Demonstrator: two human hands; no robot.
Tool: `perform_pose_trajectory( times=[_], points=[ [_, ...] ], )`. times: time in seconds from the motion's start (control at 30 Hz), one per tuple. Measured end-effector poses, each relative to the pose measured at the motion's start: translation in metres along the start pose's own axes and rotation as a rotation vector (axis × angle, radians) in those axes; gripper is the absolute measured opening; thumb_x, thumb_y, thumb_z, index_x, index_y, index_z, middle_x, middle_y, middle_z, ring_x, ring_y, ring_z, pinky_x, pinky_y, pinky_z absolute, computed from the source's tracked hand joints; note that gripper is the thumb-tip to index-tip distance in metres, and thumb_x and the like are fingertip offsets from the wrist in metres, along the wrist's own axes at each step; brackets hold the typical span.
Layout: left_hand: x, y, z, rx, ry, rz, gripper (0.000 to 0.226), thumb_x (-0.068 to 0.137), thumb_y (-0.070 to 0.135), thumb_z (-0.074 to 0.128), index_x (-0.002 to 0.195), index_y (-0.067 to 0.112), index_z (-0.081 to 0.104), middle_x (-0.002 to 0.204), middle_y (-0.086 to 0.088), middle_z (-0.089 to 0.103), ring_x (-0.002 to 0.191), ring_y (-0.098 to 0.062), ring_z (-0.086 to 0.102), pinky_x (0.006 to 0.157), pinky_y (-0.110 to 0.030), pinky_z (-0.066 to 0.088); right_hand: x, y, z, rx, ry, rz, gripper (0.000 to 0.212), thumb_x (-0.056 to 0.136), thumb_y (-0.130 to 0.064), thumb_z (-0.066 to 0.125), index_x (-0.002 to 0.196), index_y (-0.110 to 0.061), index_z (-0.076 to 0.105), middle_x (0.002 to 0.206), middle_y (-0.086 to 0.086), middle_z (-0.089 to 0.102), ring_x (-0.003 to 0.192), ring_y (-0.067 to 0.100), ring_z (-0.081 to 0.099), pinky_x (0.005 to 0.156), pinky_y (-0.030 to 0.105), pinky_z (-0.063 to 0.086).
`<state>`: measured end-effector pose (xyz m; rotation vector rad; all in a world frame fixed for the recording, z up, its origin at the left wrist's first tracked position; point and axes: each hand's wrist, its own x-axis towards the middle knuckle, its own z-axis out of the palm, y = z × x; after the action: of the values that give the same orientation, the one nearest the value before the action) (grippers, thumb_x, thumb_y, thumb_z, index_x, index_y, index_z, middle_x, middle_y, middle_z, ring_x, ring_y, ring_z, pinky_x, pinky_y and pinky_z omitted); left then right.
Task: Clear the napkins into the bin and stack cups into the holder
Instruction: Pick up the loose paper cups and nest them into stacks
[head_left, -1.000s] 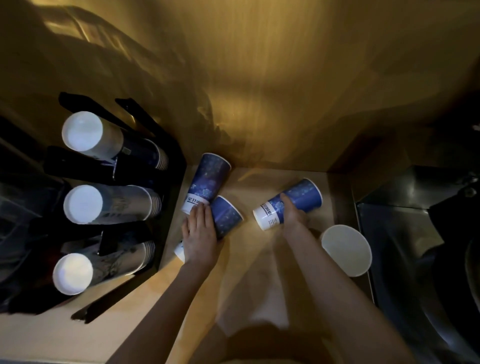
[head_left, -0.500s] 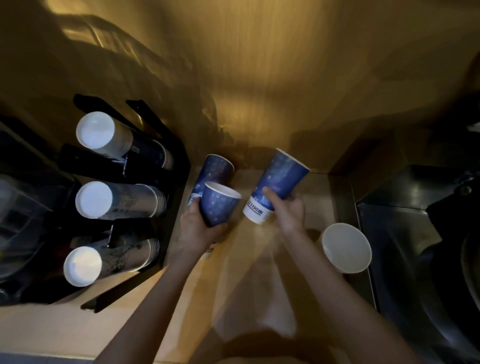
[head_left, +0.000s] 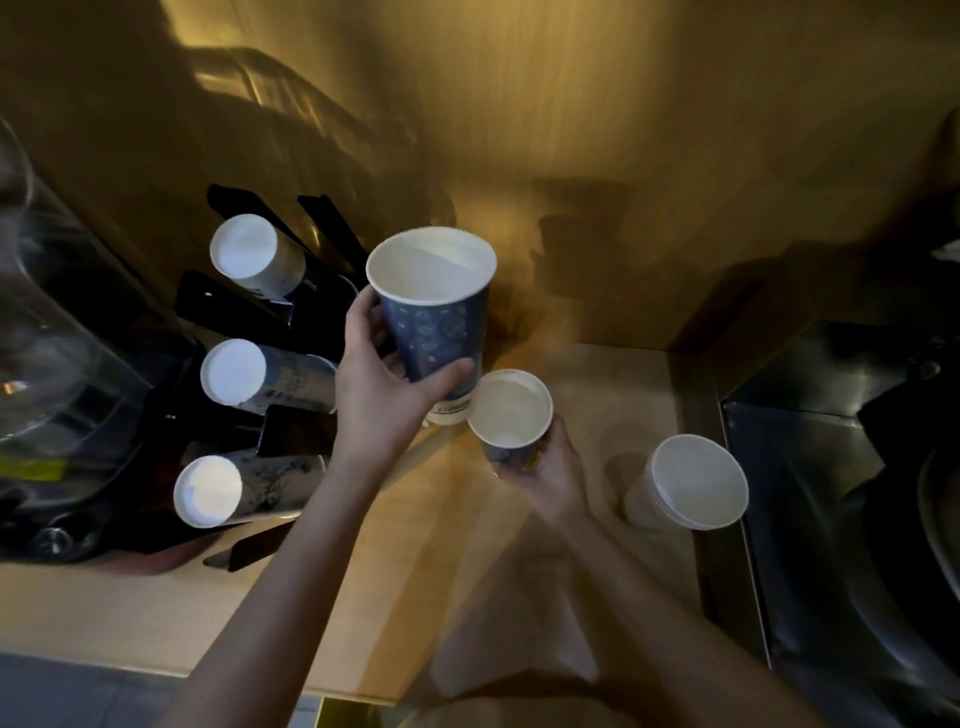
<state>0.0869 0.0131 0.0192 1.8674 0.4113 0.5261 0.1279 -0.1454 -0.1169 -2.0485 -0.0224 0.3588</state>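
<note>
My left hand grips a tall blue paper cup around its lower half and holds it upright above the counter, mouth toward me. Just right of and below it, my right hand holds a second blue cup from underneath, also mouth up. The two cups nearly touch. The black cup holder stands at the left with three stacks of cups pointing their white bases at me: a top stack, a middle stack and a bottom stack.
A white paper cup stands upright on the wooden counter, right of my right hand. A dark steel sink lies along the right edge. A golden wall closes off the back. Clear plastic items sit at the far left.
Both hands picked their blue cups up off the counter, where they lay on their sides, and turned them mouth up. The left cup rose higher, in front of the holder.
</note>
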Motion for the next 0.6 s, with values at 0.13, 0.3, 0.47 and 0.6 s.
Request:
perform_pose_trajectory(
  times=[0.13,0.3,0.47,0.6],
  points=[
    [-0.011,0.009,0.009,-0.092,-0.064,0.057,0.101,0.053,0.035,0.083,0.137,0.017,0.029,0.138,-0.001,0.046,0.126,-0.005,0.046,0.099,-0.024,0.046,0.002,0.000,-0.003,0.000,-0.020,-0.031,0.081,0.058,-0.013,0.083,0.127,-0.012,0.039,0.124,0.011,0.059,0.112,0.025,0.057,0.090,0.032,0.046],
    [-0.026,-0.003,0.033,-0.081,-0.138,-0.040,0.101,0.046,0.037,0.083,0.133,0.024,0.034,0.123,0.017,0.050,0.116,0.000,0.049,0.100,-0.032,0.046,0.001,0.005,-0.003,-0.001,-0.002,-0.045,0.078,0.056,-0.015,0.083,0.123,-0.017,0.043,0.114,0.005,0.063,0.108,0.022,0.061,0.091,0.036,0.051],
    [-0.035,-0.023,0.043,0.073,-0.209,-0.056,0.095,0.059,0.018,0.085,0.137,0.019,0.030,0.125,0.012,0.046,0.115,0.000,0.041,0.086,0.002,0.037,0.001,0.003,0.000,-0.019,0.009,-0.040,0.078,0.056,-0.024,0.084,0.122,-0.021,0.043,0.120,0.005,0.061,0.108,0.019,0.058,0.093,0.035,0.050],
    [-0.033,-0.041,0.047,0.152,-0.296,-0.095,0.102,0.058,0.027,0.085,0.140,0.023,0.026,0.138,0.006,0.044,0.126,-0.008,0.042,0.098,-0.013,0.040,0.001,0.004,0.001,-0.021,0.036,-0.039,0.075,0.055,-0.026,0.084,0.118,-0.021,0.044,0.117,0.005,0.062,0.108,0.020,0.059,0.090,0.037,0.051]
  ],
)
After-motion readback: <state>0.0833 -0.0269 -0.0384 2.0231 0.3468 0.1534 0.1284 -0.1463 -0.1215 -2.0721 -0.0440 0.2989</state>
